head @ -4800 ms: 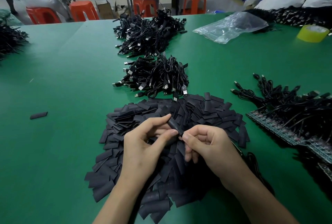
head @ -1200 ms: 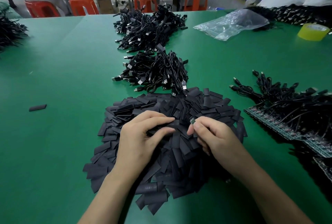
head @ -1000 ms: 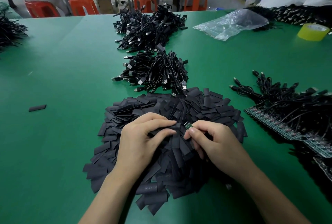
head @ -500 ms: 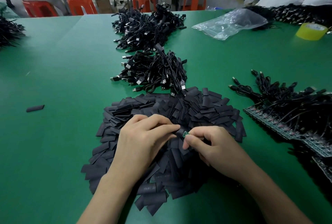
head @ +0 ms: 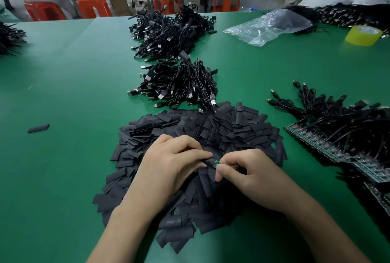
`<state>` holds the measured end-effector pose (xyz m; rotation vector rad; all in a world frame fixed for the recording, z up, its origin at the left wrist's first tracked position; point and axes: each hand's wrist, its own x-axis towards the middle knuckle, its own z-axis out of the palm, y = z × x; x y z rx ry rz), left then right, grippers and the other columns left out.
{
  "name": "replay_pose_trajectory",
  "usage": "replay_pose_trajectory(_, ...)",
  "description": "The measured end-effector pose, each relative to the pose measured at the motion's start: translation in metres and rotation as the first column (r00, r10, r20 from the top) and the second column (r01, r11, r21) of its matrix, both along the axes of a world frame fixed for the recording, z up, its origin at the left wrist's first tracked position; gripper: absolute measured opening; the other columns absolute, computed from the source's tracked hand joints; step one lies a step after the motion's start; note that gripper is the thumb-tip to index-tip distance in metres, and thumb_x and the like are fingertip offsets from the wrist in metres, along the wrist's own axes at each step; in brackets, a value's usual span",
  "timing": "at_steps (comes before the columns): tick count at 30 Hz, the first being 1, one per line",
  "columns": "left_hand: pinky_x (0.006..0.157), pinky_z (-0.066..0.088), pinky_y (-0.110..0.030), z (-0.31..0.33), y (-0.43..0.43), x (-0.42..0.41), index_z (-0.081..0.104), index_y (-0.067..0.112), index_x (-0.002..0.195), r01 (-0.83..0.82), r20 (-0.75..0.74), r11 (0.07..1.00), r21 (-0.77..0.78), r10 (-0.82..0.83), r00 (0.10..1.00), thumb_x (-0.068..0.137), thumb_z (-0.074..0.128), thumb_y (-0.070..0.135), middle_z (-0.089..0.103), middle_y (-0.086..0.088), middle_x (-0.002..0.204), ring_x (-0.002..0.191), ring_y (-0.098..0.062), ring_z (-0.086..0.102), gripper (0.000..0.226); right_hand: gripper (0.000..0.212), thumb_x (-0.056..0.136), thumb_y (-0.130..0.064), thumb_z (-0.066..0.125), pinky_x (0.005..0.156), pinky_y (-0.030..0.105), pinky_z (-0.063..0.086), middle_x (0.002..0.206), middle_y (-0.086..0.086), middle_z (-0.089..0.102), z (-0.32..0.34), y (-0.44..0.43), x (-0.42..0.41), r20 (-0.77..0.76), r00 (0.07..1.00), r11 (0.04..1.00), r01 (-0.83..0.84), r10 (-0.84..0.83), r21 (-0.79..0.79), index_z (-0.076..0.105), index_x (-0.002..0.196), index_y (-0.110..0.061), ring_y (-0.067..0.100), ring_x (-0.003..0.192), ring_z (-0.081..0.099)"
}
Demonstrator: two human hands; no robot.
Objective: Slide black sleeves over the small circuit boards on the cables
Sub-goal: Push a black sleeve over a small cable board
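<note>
Observed: left hand [head: 168, 163] pinches a flat black tubular sleeve [head: 207, 161]; right hand [head: 249, 176] pinches the small green circuit board [head: 216, 163] at its mouth, over the near heap of black sleeves [head: 232, 132]. Recommended: keep board square, push straight.

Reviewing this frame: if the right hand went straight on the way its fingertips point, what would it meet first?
The right hand pinches a green circuit board and points left at the black sleeve pinched by the left hand. That sleeve's near end comes first; it seems to touch the board, though depth is unclear.
</note>
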<state>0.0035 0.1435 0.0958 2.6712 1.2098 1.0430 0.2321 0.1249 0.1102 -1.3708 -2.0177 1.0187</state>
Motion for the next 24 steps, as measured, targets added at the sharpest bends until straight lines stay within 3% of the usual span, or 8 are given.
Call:
replay_pose_trajectory(8, 0.082, 0.045, -0.024, -0.002, 0.000, 0.000, 0.079, 0.033, 0.103, 0.001, 0.025, 0.989, -0.151, 0.003, 1.000, 0.092, 0.071, 0.039, 0.067, 0.020, 0.103, 0.085, -0.011, 0.056, 0.015, 0.020, 0.094, -0.040, 0.058, 0.057, 0.042, 0.046, 0.064, 0.001, 0.061, -0.002, -0.001, 0.000, 0.111, 0.994, 1.000, -0.007, 0.005, 0.016, 0.070, 0.078, -0.035, 0.018, 0.057, 0.053)
replay_pose_trajectory(12, 0.085, 0.045, -0.026, -0.001, 0.000, 0.000, 0.079, 0.032, 0.104, 0.004, 0.046, 0.988, -0.156, 0.003, 0.999, 0.091, 0.074, 0.039, 0.066, 0.019, 0.106, 0.089, -0.014, 0.061, 0.016, 0.024, 0.097, -0.028, 0.062, 0.048, 0.029, 0.035, 0.059, 0.006, 0.058, 0.003, 0.001, 0.001, 0.001, 1.000, 0.997, -0.027, 0.027, -0.077, 0.072, 0.074, -0.029, 0.012, 0.049, 0.045)
replay_pose_trajectory(14, 0.084, 0.047, -0.028, -0.001, 0.000, 0.001, 0.079, 0.031, 0.105, 0.010, 0.042, 0.991, -0.135, -0.005, 0.999, 0.091, 0.071, 0.040, 0.067, 0.018, 0.106, 0.088, -0.014, 0.060, 0.019, 0.027, 0.098, -0.024, 0.062, 0.046, 0.021, 0.031, 0.051, 0.000, 0.052, 0.006, 0.001, 0.002, -0.047, 0.998, 0.987, -0.041, 0.034, -0.154, 0.072, 0.073, -0.025, 0.007, 0.043, 0.041)
replay_pose_trajectory(17, 0.082, 0.049, -0.031, 0.000, -0.001, 0.003, 0.079, 0.031, 0.106, 0.025, 0.026, 0.994, -0.110, -0.023, 0.999, 0.093, 0.067, 0.040, 0.067, 0.016, 0.106, 0.088, -0.014, 0.059, 0.020, 0.028, 0.100, -0.022, 0.061, 0.045, 0.022, 0.033, 0.045, -0.008, 0.050, 0.009, 0.001, 0.005, -0.081, 0.996, 0.970, -0.055, 0.037, -0.237, 0.072, 0.074, -0.023, 0.009, 0.038, 0.043)
replay_pose_trajectory(24, 0.082, 0.048, -0.026, 0.000, 0.001, -0.001, 0.077, 0.037, 0.110, 0.069, 0.016, 0.979, -0.192, -0.067, 0.998, 0.094, 0.065, 0.047, 0.064, 0.023, 0.107, 0.088, -0.010, 0.056, 0.022, 0.027, 0.101, -0.020, 0.061, 0.044, 0.025, 0.033, 0.045, -0.008, 0.048, 0.010, 0.002, 0.008, -0.107, 0.994, 0.958, -0.055, 0.026, -0.282, 0.071, 0.075, -0.020, 0.011, 0.038, 0.043)
